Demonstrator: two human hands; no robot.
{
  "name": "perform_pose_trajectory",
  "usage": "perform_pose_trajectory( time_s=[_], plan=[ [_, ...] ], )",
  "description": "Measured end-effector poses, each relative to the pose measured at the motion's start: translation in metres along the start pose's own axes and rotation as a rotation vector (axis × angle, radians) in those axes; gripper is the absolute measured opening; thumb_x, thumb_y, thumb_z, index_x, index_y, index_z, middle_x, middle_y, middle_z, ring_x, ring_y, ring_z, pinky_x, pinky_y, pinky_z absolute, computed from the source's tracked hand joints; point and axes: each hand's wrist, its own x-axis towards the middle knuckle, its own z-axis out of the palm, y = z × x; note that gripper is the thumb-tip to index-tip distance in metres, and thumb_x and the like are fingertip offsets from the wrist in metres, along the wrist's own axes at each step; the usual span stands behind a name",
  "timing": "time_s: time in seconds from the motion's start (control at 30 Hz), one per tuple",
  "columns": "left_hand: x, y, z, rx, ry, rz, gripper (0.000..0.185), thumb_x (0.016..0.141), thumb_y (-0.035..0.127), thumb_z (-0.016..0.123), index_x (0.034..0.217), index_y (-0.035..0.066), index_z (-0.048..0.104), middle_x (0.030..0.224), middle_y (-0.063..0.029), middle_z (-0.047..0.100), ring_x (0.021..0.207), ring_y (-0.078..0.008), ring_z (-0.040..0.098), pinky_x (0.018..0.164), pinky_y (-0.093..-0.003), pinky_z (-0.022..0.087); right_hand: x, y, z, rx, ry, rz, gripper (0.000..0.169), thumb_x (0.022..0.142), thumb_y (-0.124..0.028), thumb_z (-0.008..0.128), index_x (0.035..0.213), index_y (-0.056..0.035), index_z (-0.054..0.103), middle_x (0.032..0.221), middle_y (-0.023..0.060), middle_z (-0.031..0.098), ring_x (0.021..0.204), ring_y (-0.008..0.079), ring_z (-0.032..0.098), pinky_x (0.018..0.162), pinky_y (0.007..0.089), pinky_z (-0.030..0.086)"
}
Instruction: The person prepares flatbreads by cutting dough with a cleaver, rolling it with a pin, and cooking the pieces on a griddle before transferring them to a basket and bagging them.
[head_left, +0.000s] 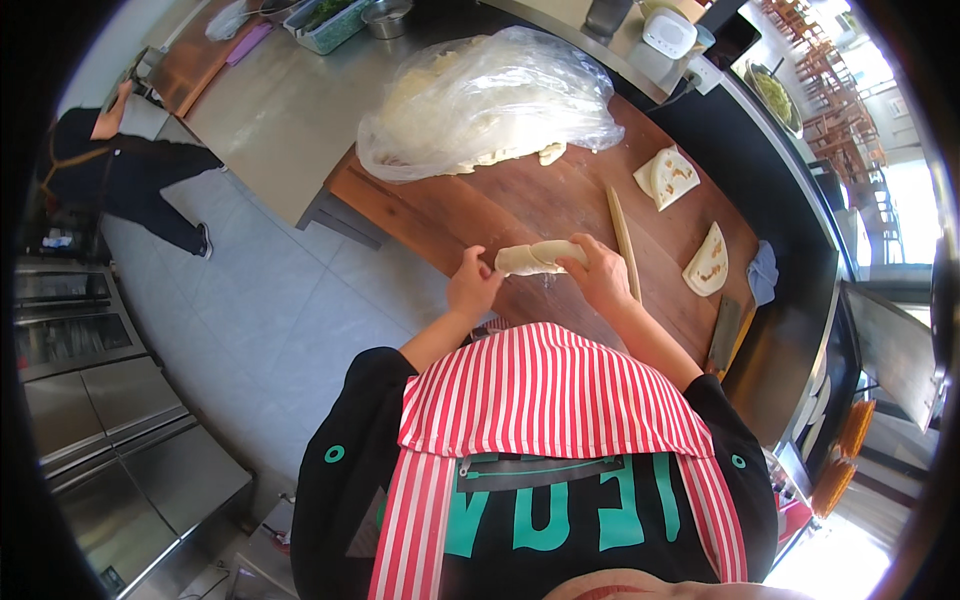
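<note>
A rolled-up piece of pale dough (529, 259) is held crosswise in front of me, over the near part of the wooden board (540, 202). My right hand (602, 274) grips its right end, thumb on the near side and fingers over the top. At the other end, the fingertips of my left hand (474, 286) pinch the edge of the roll. A wooden rolling pin (622, 236), tapered at its tip, lies just right of my right hand, partly hidden by the wrist.
Clear plastic (517, 82) covers a large dough mass at the back. Folded flatbreads (671, 180) and a cleaver (724, 330) lie to the right, by a blue cloth (762, 271). A steel counter (277, 142) adjoins the board. Another person (120, 169) stands far left.
</note>
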Motion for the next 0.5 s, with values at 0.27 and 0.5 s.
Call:
perform_pose_trajectory(
  time_s=[0.27, 0.5],
  plan=[
    [0.023, 0.021, 0.012, -0.289, -0.172, 0.33, 0.04, 0.068, 0.006, 0.073, 0.103, 0.009, 0.055, 0.1, -0.0095, 0.061, 0.091, -0.0258, 0.059, 0.079, -0.0325, 0.047, 0.022, -0.041, 0.013, -0.056, -0.183, -0.343, 0.03, 0.076, -0.015, 0.065, 0.105, -0.0096, 0.058, 0.094, 0.013, 0.061, 0.081, 0.0314, 0.062, 0.064, 0.0383, 0.05],
    [0.026, -0.012, -0.004, -0.371, -0.248, 0.282, 0.038, 0.069, 0.008, 0.072, 0.103, 0.011, 0.054, 0.101, -0.0094, 0.06, 0.094, -0.0269, 0.059, 0.08, -0.0345, 0.047, 0.041, -0.032, 0.04, -0.155, -0.327, -0.831, 0.025, 0.069, -0.008, 0.06, 0.094, -0.0085, 0.057, 0.09, 0.0078, 0.054, 0.085, 0.0268, 0.058, 0.067, 0.034, 0.052]
  ],
)
